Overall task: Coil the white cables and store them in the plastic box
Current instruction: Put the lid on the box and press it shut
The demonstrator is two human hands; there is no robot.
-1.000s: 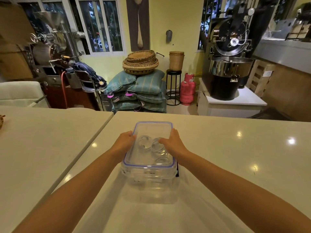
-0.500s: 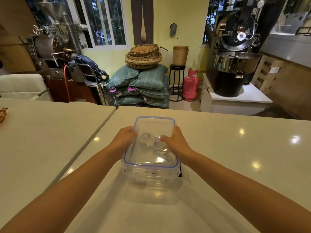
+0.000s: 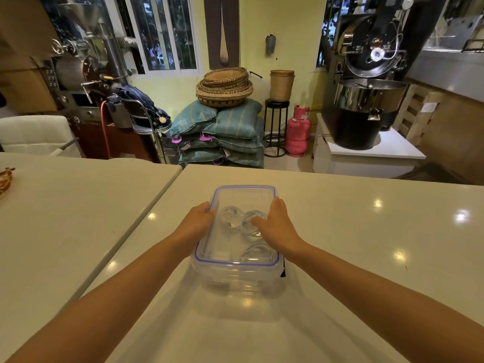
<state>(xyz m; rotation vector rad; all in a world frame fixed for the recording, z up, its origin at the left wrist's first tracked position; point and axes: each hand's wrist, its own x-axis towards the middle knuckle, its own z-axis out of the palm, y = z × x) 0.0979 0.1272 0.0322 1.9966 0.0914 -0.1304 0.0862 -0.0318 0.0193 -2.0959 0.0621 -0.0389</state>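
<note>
A clear plastic box (image 3: 235, 277) stands on the white table (image 3: 353, 258) in front of me. Its clear lid with a blue rim (image 3: 245, 197) lies on top. Through the lid I see coiled white cables (image 3: 234, 221) inside. My left hand (image 3: 196, 224) holds the lid's left edge, fingers curled over the rim. My right hand (image 3: 277, 225) lies flat on the lid's right side, thumb spread toward the middle, palm pressing down.
A second white table (image 3: 65, 218) joins on the left, with a seam between them, and a brown patterned object (image 3: 5, 179) at its far left edge. Beyond the tables are stacked sacks, baskets, a pink gas cylinder and a roasting machine.
Both hands stay on the lid; the right hand has slid slightly toward the lid's right edge. The camera view has tilted down a little.
</note>
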